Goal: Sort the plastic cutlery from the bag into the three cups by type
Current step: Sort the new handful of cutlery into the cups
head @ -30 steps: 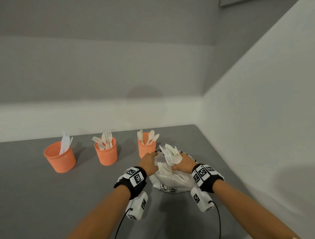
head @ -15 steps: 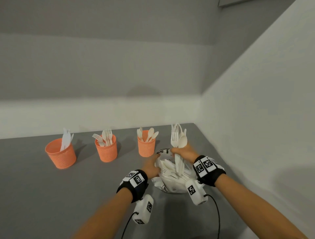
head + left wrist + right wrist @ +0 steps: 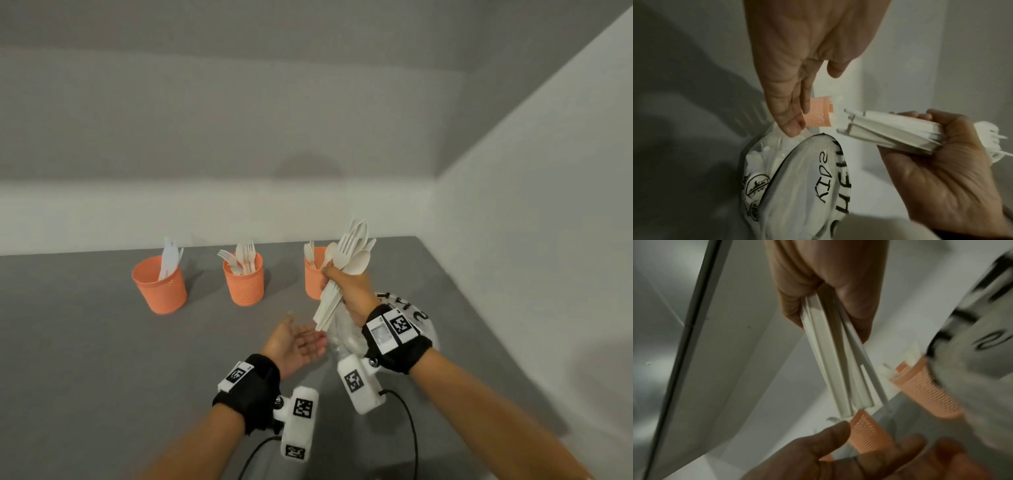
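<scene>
— Standing at the counter (image 3: 85, 359), I see from the head view three cups (image 3: 160, 289) partly filled; the right hand (image 3: 349, 291) clenches a mixed bundle (image 3: 346, 263) above the bag (image 3: 423, 322).
— And the left wrist view?
— The left hand (image 3: 797, 53) is released, empty; cutlery remains in the bag.
— Right wrist view?
— Only handles in the grip. Much sorting is left, I think.

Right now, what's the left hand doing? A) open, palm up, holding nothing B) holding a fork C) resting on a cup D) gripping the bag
A: the left hand lies open below the cutlery bundle that the right hand grips; its fingers are straight and hold nothing.
</scene>
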